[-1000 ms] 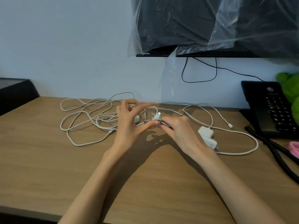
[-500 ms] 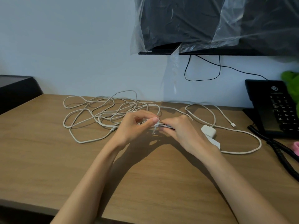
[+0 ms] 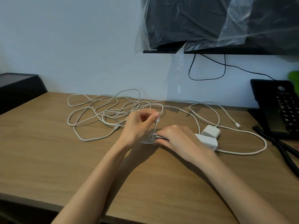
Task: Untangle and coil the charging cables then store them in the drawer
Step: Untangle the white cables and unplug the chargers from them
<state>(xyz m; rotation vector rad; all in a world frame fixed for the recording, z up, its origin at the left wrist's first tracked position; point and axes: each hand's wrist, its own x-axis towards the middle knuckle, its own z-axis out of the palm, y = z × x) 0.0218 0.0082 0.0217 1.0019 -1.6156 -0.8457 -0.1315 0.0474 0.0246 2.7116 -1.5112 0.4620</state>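
Cables (image 3: 97, 110) lay mostly tangled on the counter (image 3: 48, 159) left of the phone (image 3: 278, 109); left fingers (image 3: 152, 118) pinched one end, right fingers (image 3: 163, 132) gripped a small started coil (image 3: 149, 138); none looked stored.

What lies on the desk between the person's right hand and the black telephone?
In the head view: two white charger plugs next to the right hand, then a loop of white cable before the telephone.

single head-worn view, looking forward and down, close over desk (image 3: 48, 159).
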